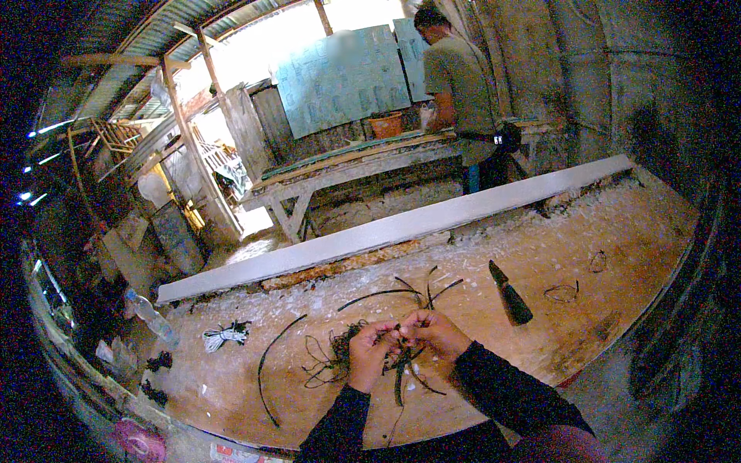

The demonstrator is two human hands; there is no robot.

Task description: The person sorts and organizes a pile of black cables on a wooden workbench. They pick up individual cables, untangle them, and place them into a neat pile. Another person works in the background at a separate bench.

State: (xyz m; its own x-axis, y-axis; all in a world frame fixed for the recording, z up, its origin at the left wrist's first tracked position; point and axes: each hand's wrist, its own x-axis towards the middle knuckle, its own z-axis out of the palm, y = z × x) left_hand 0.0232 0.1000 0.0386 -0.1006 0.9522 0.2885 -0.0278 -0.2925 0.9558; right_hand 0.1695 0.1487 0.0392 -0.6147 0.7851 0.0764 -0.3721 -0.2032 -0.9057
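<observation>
My left hand [368,356] and my right hand [438,335] meet above the near middle of the wooden table, fingertips pinched close together on dark, thin strips. One dark strip [399,386] hangs below the fingers, and a fine thread trails from there to the table's near edge. Exactly how the pieces cross between my fingertips is too small to tell. Beside my left hand lies a tangle of thin dark cord [332,361], partly covered by it. Several more dark strips [430,293] fan out beyond my hands. Farther left, a long curved strip [262,370] lies alone.
A dark-bladed knife-like tool [509,293] lies right of my hands, near loops of thin wire [562,292]. A white cord bundle [225,336] and a plastic bottle [150,316] are left. A long pale board [401,224] lines the far edge. Beyond, a person [463,85] stands at another bench [347,171].
</observation>
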